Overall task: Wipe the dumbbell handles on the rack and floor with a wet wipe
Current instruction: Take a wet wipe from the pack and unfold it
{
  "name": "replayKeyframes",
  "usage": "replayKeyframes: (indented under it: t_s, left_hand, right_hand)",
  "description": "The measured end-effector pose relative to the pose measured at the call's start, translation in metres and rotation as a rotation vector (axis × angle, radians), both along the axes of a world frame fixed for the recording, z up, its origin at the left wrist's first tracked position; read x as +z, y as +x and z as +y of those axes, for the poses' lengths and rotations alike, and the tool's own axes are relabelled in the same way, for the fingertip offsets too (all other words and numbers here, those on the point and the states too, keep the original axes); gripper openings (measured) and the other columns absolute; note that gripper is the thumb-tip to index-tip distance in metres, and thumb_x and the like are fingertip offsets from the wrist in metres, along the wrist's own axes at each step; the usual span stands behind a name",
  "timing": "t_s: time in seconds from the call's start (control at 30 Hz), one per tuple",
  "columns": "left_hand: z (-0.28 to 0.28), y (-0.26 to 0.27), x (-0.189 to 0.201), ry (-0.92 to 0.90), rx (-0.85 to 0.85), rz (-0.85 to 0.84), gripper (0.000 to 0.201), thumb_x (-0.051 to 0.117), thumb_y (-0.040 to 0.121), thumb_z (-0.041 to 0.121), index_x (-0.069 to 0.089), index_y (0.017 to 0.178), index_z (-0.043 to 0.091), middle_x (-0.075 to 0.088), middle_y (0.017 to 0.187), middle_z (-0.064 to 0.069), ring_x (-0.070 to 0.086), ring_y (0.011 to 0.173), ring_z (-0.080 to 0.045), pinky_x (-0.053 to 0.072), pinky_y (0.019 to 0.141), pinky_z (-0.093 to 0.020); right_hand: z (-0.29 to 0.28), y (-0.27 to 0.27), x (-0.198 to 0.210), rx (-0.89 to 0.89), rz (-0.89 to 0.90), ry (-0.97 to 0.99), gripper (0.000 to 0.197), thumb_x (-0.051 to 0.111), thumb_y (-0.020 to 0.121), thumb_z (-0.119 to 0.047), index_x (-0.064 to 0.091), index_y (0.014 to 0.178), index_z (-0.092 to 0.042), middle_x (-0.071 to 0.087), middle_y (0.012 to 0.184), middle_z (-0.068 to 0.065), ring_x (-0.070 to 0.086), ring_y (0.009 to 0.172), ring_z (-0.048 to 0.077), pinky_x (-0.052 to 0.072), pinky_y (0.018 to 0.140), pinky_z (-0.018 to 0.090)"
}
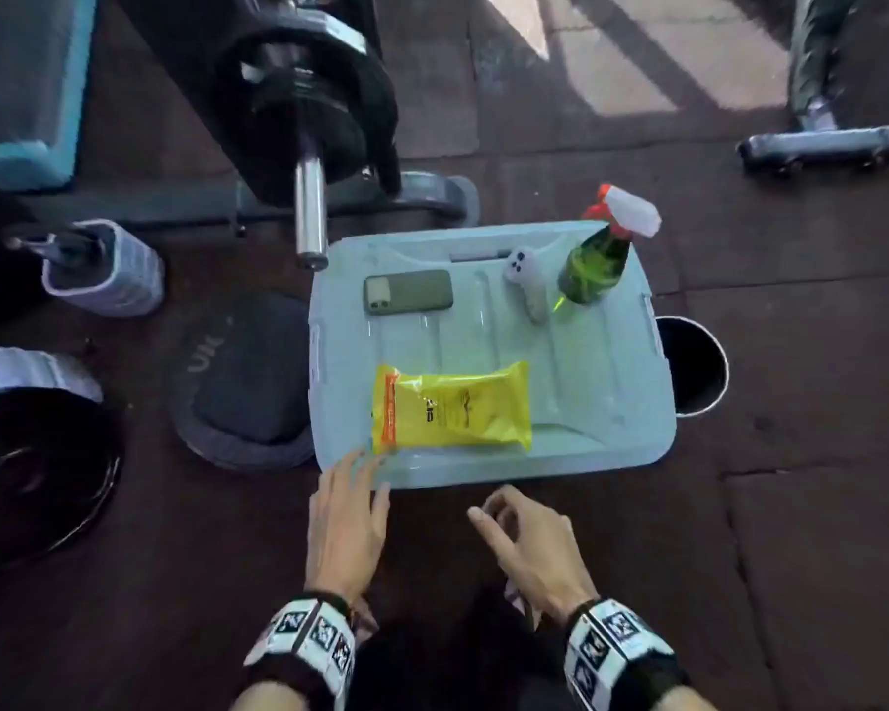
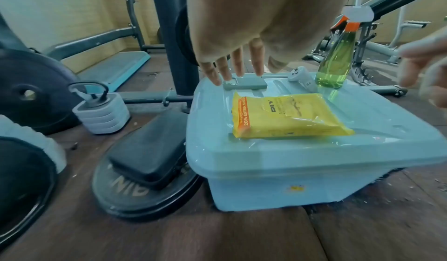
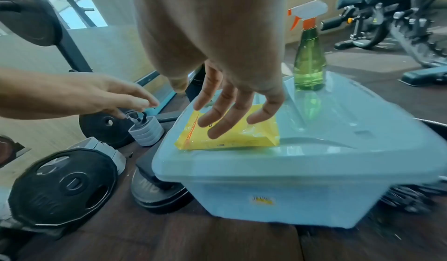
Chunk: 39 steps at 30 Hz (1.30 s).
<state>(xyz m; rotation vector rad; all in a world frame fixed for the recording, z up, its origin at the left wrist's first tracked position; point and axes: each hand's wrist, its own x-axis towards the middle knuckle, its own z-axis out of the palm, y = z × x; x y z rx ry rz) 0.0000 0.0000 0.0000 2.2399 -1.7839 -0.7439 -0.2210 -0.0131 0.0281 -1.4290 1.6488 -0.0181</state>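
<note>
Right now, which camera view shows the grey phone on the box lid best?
The head view: the phone lies whole and uncovered on the lid, seen from above. In the left wrist view the phone is low and partly behind the left hand's fingers. The right wrist view does not show it.

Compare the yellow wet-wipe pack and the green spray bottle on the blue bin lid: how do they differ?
The yellow wet-wipe pack lies flat near the lid's front edge, close to both hands; the green spray bottle stands upright at the far right corner. The pack is opaque, soft plastic with an orange strip; the bottle is see-through, with a white and orange trigger. Both rest untouched on the blue bin lid.
</note>
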Motion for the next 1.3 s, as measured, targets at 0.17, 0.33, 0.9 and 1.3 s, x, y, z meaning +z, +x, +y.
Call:
replayKeyframes:
  t_s: [0.17, 0.33, 0.9, 1.3]
  left_hand:
    - [-0.073, 0.005, -0.101, 0.024, -0.144, -0.002, 0.058, 0.038, 0.105, 0.029, 0.018, 0.158, 0.014, 0.012, 0.166, -0.006, 0.016, 0.151, -0.025, 0.019, 0.122, -0.044]
    - [-0.088, 0.022, -0.166, -0.071, -0.352, -0.027, 0.064, 0.032, 0.107, 0.034, -0.004, 0.158, 0.017, -0.012, 0.166, 0.003, -0.003, 0.154, -0.016, 0.012, 0.122, -0.044]
    - [-0.083, 0.036, -0.174, -0.078, -0.428, -0.021, 0.078, 0.032, 0.095, 0.043, -0.008, 0.159, 0.021, -0.017, 0.166, 0.004, -0.007, 0.153, -0.012, 0.006, 0.122, -0.055]
    - [-0.080, 0.026, -0.173, -0.070, -0.424, -0.035, 0.076, 0.029, 0.096, 0.044, -0.009, 0.158, 0.023, -0.018, 0.165, 0.006, -0.009, 0.153, -0.010, 0.000, 0.122, -0.056]
  right_hand:
    - [-0.059, 0.041, -0.090, -0.006, -0.042, -0.259, 0.024, 0.061, 0.094, -0.052, 0.062, 0.093, -0.028, 0.054, 0.066, -0.019, 0.054, 0.071, 0.003, 0.048, 0.082, 0.041]
    - [-0.088, 0.074, -0.159, 0.115, 0.156, -0.553, 0.035, 0.057, 0.091, -0.062, 0.063, 0.099, -0.028, 0.066, 0.094, -0.004, 0.059, 0.095, 0.025, 0.041, 0.083, 0.046]
    - [-0.114, 0.079, -0.179, 0.209, 0.047, -0.650, 0.022, 0.051, 0.097, -0.031, 0.047, 0.078, -0.021, 0.056, 0.077, 0.002, 0.052, 0.075, 0.028, 0.039, 0.070, 0.043]
    - [-0.116, -0.002, -0.162, -0.100, 0.005, -0.641, 0.019, 0.051, 0.092, -0.036, 0.047, 0.077, -0.025, 0.053, 0.085, -0.003, 0.054, 0.088, 0.030, 0.042, 0.076, 0.046]
